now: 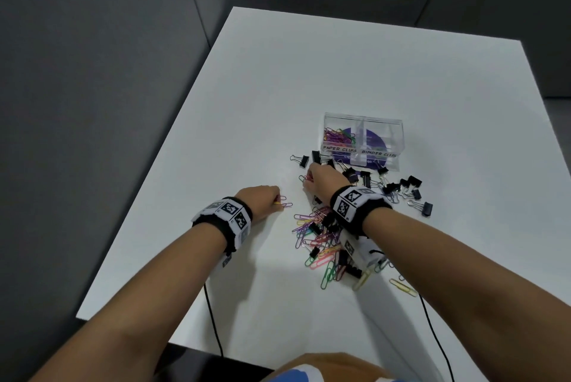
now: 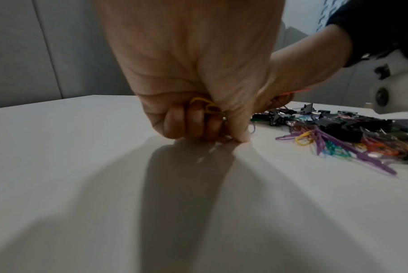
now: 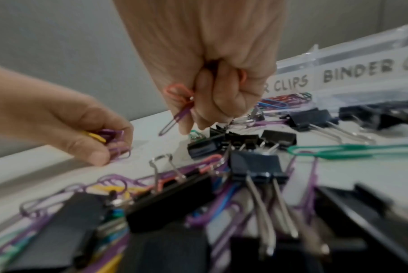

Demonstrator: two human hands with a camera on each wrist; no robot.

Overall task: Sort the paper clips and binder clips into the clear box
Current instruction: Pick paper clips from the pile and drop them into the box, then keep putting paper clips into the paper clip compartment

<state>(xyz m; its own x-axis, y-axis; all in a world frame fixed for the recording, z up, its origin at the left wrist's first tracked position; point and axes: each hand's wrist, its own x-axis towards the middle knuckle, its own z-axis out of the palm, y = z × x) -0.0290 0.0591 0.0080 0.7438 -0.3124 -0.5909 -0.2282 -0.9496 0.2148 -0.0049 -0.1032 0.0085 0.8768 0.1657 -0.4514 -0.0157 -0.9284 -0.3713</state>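
Note:
A clear box (image 1: 363, 142) with two compartments, labelled PAPER CLIPS and BINDER CLIPS, stands on the white table (image 1: 278, 88). The left compartment holds coloured paper clips (image 1: 338, 136); the right one looks bare. My left hand (image 1: 262, 200) rests low on the table left of the pile and grips yellow and purple paper clips (image 2: 204, 105). My right hand (image 1: 321, 179) hovers in front of the box, fingers curled round red and purple paper clips (image 3: 178, 96). A heap of mixed paper clips (image 1: 318, 239) lies under my right wrist. Black binder clips (image 1: 404, 187) are scattered in front of the box.
Grey padded walls surround the table, whose left edge (image 1: 148, 196) runs close to my left forearm. Two black cables (image 1: 213, 320) hang over the near edge. A yellow paper clip (image 1: 403, 287) lies apart at the right of the heap.

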